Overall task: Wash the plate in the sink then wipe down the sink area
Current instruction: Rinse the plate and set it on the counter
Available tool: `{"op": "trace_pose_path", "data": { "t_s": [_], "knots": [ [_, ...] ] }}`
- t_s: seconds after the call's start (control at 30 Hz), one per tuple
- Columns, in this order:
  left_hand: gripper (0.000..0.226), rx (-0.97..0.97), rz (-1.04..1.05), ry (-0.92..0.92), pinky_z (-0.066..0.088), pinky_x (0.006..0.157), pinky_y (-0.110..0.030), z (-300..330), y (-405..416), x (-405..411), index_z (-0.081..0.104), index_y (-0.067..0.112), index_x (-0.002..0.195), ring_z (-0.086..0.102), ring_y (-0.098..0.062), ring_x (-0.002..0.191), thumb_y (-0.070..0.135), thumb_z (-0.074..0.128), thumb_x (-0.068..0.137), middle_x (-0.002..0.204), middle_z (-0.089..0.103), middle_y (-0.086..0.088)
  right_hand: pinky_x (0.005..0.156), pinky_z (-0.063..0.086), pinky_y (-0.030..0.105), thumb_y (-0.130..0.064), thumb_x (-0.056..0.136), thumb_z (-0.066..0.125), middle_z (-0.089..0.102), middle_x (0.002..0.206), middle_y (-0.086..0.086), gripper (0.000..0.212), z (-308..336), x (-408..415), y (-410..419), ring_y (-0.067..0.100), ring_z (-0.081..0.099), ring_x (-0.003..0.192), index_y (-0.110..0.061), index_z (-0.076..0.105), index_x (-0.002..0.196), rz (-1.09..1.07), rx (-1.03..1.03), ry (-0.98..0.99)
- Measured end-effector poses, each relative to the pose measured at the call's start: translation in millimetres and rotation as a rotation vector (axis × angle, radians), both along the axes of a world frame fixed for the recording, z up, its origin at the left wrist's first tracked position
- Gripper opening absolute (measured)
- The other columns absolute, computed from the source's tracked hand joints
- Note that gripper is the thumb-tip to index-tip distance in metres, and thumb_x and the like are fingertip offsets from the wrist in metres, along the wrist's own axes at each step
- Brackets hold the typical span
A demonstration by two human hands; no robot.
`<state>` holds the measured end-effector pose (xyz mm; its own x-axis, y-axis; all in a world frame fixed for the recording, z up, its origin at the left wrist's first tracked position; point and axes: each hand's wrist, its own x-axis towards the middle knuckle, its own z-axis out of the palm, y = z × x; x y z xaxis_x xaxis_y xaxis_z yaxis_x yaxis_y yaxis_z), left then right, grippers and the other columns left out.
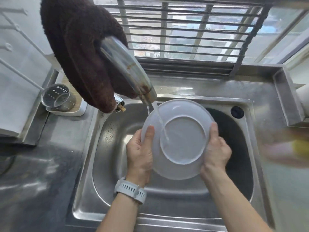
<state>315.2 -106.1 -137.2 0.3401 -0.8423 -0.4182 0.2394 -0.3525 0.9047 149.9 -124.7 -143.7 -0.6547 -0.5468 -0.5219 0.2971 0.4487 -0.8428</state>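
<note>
Over the sink [107, 148], both hands hold the plate [180, 129] by its edges: the left hand [140, 151] grips the left rim with its thumb laid across the underside, and the right hand [217, 148] clasps the right rim, fingers curled behind. The plate is tilted with its base ring facing up, and a thin stream from the tap [127, 64] lands just inside that ring.

White and smooth, the plate looks stiff and fairly light, but wet it is likely slippery and would chip against the steel basin if dropped. A two-sided hold at the rim, as now, seems the safest; the foot ring offers a second purchase for a thumb.

A white watch [132, 190] sits on the left wrist. A brown cloth [80, 47] hangs over the tap, close above the plate, and may serve for wiping. On the surface to the left stands a perforated metal holder [58, 97] on a white tray. At right, something yellow [301, 148] lies blurred; I cannot tell what it is. The low spout limits how high the plate can be lifted.
</note>
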Motion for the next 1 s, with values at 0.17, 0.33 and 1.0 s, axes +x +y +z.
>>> {"op": "trace_pose_path", "data": {
  "t_s": [0.17, 0.33, 1.0],
  "knots": [
    [0.06, -0.106, 0.077, -0.76, 0.036, 0.051, -0.03, 9.6, 16.3, 16.1, 0.05, 0.015, 0.063, 0.049, -0.015, 0.054, 0.056, 0.037, 0.105, 0.052, 0.053, 0.005, 0.072, 0.061, 0.038, -0.074, 0.069, 0.066, 0.077, 0.087, 0.005, 0.061, -8.6, 42.3, -6.5, 0.028, 0.072, 0.077, -0.017, 0.072, 0.091, 0.129, 0.401, -0.345],
    [0.059, -0.36, 0.09, -0.839, 0.016, 0.045, -0.013, 23.5, 26.4, 28.7, 0.02, 0.037, 0.052, 0.031, -0.007, 0.037, 0.056, 0.041, 0.104, 0.038, 0.031, 0.007, 0.099, 0.044, 0.058, -0.069, 0.061, 0.062, 0.074, 0.111, 0.015, 0.079, -7.8, 37.8, -24.4, 0.039, 0.065, 0.107, -0.017, 0.073, 0.119, 0.459, 0.512, -0.774],
    [0.024, 0.237, -0.243, 0.047, 0.061, 0.091, -0.049, -21.6, 15.4, 24.2, 0.066, 0.012, 0.126, 0.075, -0.032, 0.104, 0.012, 0.053, 0.106, 0.112, 0.078, -0.012, 0.075, 0.061, 0.044, -0.012, 0.097, 0.063, 0.079, 0.092, 0.005, 0.019, 19.6, -56.0, 21.5, 0.028, 0.076, 0.083, -0.016, 0.072, 0.113, 0.705, -0.078, 0.153]
  ]
}}
